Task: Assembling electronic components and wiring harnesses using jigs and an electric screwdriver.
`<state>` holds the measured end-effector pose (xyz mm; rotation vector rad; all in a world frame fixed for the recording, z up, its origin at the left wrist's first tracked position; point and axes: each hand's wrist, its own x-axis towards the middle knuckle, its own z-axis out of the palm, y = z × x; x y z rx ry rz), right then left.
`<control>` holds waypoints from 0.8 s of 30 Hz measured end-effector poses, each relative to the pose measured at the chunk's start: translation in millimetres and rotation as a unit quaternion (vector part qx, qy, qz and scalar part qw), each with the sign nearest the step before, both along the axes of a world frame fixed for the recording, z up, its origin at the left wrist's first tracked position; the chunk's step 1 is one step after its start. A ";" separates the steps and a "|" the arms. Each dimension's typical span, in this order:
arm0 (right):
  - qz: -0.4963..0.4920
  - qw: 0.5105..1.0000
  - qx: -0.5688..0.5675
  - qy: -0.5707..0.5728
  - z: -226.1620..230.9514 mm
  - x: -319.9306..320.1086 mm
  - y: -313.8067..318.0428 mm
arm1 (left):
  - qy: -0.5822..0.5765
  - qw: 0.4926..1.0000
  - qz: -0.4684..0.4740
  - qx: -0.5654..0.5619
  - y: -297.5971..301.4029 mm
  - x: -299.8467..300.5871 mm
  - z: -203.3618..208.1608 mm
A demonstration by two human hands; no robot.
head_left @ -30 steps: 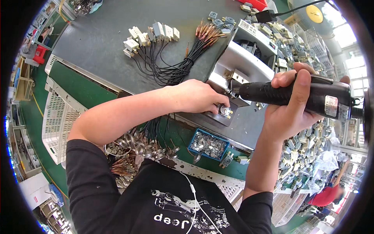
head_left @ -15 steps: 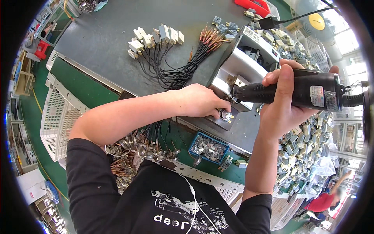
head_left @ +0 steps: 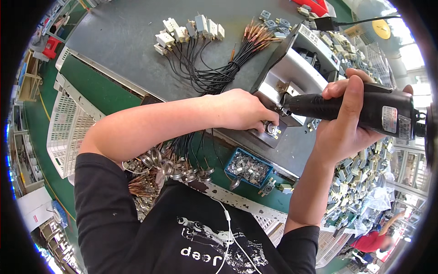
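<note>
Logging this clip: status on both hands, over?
Right hand gripping black electric screwdriver. Left hand steadying small metal part on grey fixture. Nothing blocking.

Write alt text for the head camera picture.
A right hand holds a black electric screwdriver to a metal fixture while the left hand steadies a small part there. Wired white connectors lie on the grey table.

Grey tabletop lies open at left — wire bundle and metal fixture crowd the right.
</note>
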<state>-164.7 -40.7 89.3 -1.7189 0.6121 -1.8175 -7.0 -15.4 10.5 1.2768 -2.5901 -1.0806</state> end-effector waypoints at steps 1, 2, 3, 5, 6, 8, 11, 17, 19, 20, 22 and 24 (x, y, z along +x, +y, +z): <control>0.003 1.000 -0.008 0.003 0.9 1.7 0.6 | 0.000 1.000 0.002 0.003 1.1 1.5 0.4; 0.004 1.000 -0.008 0.004 2.0 2.1 1.4 | 0.016 1.000 0.001 -0.010 3.3 3.7 -2.1; 0.010 1.000 -0.006 0.019 1.6 -1.0 -0.1 | 0.016 1.000 0.000 -0.009 2.5 2.8 -2.9; 0.017 0.999 -0.004 0.033 0.6 -5.4 -2.7 | 0.009 1.000 -0.006 -0.006 0.6 1.0 -3.5; 0.049 0.998 -0.009 0.025 -0.4 -6.4 -3.0 | 0.008 1.000 -0.004 -0.005 1.2 1.4 -5.3; 0.083 0.996 -0.016 0.016 -1.1 -9.4 -3.6 | 0.018 0.999 -0.013 -0.047 2.3 2.4 -10.3; 0.105 0.993 -0.022 0.049 -2.8 -11.4 -4.4 | 0.024 0.998 -0.014 -0.053 2.3 2.0 -12.5; -0.109 0.993 -0.006 -0.039 -6.4 8.2 8.8 | 0.017 1.000 -0.003 -0.027 3.1 1.4 -7.9; -0.143 0.987 -0.019 -0.067 -7.3 9.9 14.7 | 0.012 1.000 -0.004 -0.019 2.5 1.4 -5.6; -0.143 0.987 -0.019 -0.067 -7.0 10.3 14.5 | 0.007 1.000 -0.004 -0.011 2.3 1.6 -4.8; -0.135 0.989 -0.019 -0.061 -8.4 10.3 13.3 | 0.012 1.000 -0.003 -0.013 1.5 1.4 -7.3; -0.125 0.990 -0.020 -0.055 -9.6 10.4 12.9 | 0.017 1.000 0.000 -0.016 1.9 2.0 -8.9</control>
